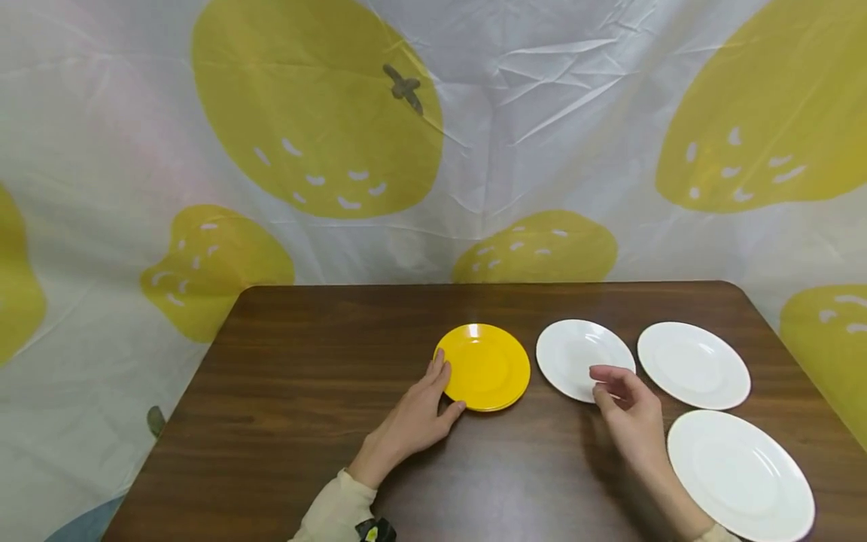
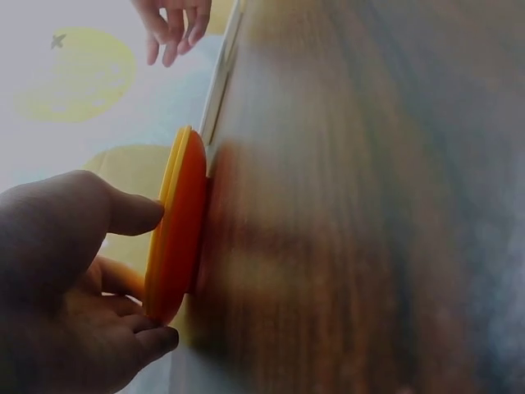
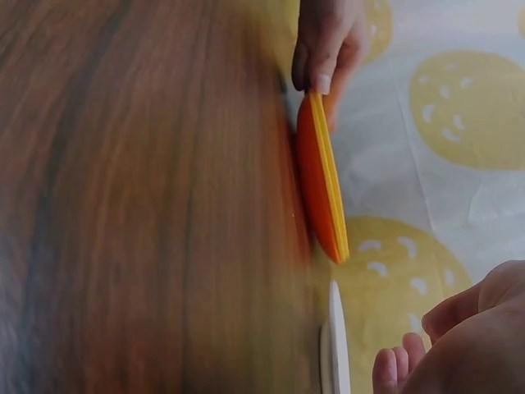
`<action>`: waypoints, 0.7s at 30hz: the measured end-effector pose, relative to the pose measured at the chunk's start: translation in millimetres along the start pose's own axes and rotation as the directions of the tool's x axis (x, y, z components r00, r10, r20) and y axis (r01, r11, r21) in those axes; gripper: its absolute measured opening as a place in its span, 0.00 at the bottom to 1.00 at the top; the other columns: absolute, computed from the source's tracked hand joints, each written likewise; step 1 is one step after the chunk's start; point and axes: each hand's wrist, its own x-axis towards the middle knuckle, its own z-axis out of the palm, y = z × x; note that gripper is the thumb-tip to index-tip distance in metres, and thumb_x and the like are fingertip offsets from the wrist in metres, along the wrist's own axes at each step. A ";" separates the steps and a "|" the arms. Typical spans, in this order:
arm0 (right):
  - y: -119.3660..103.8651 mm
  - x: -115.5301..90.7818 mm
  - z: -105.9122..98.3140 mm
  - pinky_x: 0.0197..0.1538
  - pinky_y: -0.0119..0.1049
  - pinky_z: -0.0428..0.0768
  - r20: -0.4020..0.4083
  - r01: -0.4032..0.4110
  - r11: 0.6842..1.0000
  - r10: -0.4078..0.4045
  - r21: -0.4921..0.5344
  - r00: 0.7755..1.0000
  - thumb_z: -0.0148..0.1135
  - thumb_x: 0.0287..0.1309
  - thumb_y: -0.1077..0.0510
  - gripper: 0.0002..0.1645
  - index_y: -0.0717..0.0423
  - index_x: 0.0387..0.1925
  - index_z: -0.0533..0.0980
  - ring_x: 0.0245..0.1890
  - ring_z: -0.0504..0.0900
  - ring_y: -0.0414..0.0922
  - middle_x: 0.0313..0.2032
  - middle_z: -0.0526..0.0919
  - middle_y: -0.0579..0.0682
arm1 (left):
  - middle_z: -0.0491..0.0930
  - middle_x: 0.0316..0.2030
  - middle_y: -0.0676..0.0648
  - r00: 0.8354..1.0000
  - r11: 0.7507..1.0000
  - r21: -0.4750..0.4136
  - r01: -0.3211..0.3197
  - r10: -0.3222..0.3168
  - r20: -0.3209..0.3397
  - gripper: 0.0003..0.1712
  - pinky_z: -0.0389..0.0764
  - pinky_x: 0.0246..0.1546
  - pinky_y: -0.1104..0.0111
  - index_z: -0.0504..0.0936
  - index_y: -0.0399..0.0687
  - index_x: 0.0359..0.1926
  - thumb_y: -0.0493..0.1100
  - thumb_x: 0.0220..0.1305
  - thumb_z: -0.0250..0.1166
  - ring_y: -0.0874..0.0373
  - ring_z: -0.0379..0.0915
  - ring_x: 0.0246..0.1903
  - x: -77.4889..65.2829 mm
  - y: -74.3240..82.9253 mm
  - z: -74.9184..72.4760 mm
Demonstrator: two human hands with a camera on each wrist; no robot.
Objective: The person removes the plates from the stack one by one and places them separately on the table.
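Note:
Two stacked yellow plates sit on the table just right of its middle; their doubled rim shows in both wrist views. My left hand holds the stack by its left edge, thumb at the near rim and fingers along the far-left rim. My right hand hovers over the near-right edge of a small white plate, fingers loosely bent and nothing held. In the right wrist view, the right hand appears apart from the white plate.
To the right lie a medium white plate at the back and a larger white plate nearer, beside my right forearm. The brown wooden table ends at a white curtain with yellow fruit prints.

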 end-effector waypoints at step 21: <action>-13.7 -10.3 50.2 0.47 0.28 0.82 0.406 0.059 0.998 -0.050 -0.011 0.912 0.62 0.64 0.67 0.25 0.68 0.63 0.75 0.46 0.88 0.52 0.54 0.84 0.65 | 0.82 0.57 0.36 0.942 0.898 -0.440 0.022 -0.166 -0.292 0.21 0.84 0.54 0.61 0.79 0.34 0.62 0.38 0.72 0.60 0.45 0.82 0.55 9.8 -19.3 -5.4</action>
